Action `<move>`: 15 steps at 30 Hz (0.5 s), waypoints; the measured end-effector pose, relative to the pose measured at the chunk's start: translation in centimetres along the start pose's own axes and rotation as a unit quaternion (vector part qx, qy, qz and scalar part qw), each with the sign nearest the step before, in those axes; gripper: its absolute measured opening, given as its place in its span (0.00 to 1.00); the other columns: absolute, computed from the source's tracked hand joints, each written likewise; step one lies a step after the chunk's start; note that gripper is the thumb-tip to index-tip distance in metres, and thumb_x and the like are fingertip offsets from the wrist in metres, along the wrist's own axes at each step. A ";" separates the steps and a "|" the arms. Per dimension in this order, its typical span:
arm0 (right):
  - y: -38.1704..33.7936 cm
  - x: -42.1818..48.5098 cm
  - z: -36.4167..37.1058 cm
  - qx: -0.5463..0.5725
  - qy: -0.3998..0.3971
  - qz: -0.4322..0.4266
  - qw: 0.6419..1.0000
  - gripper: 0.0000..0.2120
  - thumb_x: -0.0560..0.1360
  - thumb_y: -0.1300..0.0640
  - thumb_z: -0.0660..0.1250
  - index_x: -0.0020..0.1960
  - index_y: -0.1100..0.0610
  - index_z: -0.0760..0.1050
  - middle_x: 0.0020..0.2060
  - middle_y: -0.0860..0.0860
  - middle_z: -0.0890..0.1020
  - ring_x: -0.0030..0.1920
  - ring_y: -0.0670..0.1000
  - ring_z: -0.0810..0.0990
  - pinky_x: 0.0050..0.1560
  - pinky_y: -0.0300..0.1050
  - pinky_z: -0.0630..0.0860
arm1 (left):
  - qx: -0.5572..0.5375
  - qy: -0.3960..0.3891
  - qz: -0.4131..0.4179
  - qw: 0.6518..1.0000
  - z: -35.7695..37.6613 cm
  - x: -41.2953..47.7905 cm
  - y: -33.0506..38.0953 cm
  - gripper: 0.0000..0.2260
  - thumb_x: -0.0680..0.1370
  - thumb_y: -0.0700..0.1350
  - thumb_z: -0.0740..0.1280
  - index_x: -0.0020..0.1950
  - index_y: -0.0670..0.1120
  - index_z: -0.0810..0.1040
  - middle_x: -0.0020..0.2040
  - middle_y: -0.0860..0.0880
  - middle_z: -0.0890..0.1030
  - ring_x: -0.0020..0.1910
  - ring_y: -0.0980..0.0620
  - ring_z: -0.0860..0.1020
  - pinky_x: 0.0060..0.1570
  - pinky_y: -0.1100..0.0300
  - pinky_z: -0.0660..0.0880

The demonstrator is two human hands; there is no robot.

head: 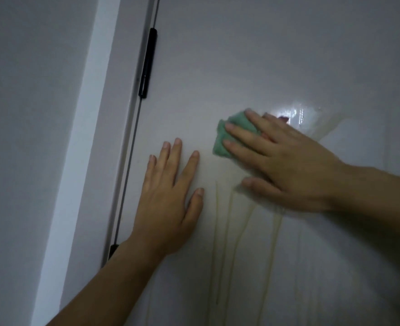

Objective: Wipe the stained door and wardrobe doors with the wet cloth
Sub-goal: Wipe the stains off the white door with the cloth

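Head view of a pale grey door [253, 55] seen at a slant, its hinge edge running from upper centre down to lower left. A black hinge barrel [148, 64] sits on that edge near the top, and a second black hinge [113, 250] shows lower down, partly hidden behind the left forearm. Left of the hinge edge stands a white frame strip [76, 161], and beyond it a plain grey wall [25, 114].

The door surface carries thin yellowish drip streaks [232, 243] that run downward from just below the right hand toward the bottom edge of the picture. A wet, glossy patch [298, 114] with a bright reflection lies just above and to the right of the right hand, edged by a faint yellowish smear.

The left hand [168, 203] lies flat against the door with fingers spread and holds nothing; it rests between the hinge edge and the streaks. The right hand [286, 165] presses flat on the door, fingers extended over a folded green cloth [222, 137], pinning it against the surface rather than closing around it. The cloth protrudes to the left beyond the fingertips; its remainder is covered by the hand. The cloth sits just above and to the right of the left hand's fingertips, apart from them, and above the tops of the streaks. A small reddish patch beside the right hand's upper fingers cannot be identified.
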State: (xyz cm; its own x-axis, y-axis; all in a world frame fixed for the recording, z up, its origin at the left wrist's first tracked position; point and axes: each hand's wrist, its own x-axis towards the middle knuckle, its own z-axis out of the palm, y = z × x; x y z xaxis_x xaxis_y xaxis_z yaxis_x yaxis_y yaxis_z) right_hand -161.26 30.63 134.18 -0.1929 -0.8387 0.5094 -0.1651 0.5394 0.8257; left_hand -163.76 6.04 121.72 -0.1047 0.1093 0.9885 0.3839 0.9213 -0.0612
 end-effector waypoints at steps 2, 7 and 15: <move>0.7 -1.7 -0.1 -0.008 -0.022 -0.055 0.998 0.32 0.84 0.36 0.46 0.83 0.52 0.55 0.82 0.51 0.53 0.82 0.59 0.46 0.81 0.59 0.49 | 0.019 0.009 -0.015 1.000 0.2 0.2 0.5 0.28 0.83 0.55 0.53 0.83 0.46 0.59 0.84 0.42 0.52 0.84 0.43 0.47 0.81 0.42 0.42; 8.3 0.8 -2.3 0.009 -0.005 0.144 0.990 0.34 0.82 0.35 0.39 0.83 0.49 0.45 0.83 0.50 0.47 0.82 0.57 0.42 0.81 0.58 0.44 | 0.009 0.013 -0.007 1.000 0.5 2.5 3.0 0.28 0.84 0.56 0.52 0.83 0.48 0.58 0.84 0.42 0.52 0.84 0.45 0.45 0.81 0.45 0.41; 0.7 -5.9 0.3 -0.007 -0.021 -0.022 1.000 0.33 0.84 0.37 0.47 0.82 0.53 0.56 0.82 0.52 0.53 0.82 0.60 0.46 0.81 0.58 0.48 | 0.006 0.023 0.008 1.000 1.2 3.1 3.7 0.28 0.83 0.55 0.53 0.83 0.49 0.60 0.84 0.41 0.52 0.84 0.42 0.47 0.81 0.44 0.42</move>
State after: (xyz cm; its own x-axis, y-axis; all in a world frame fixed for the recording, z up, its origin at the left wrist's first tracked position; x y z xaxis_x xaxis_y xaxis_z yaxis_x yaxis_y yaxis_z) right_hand -160.50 35.99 131.69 -0.2267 -0.8575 0.4618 -0.1603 0.5005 0.8508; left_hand -163.76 10.27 124.41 -0.0568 0.1075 0.9926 0.3743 0.9240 -0.0786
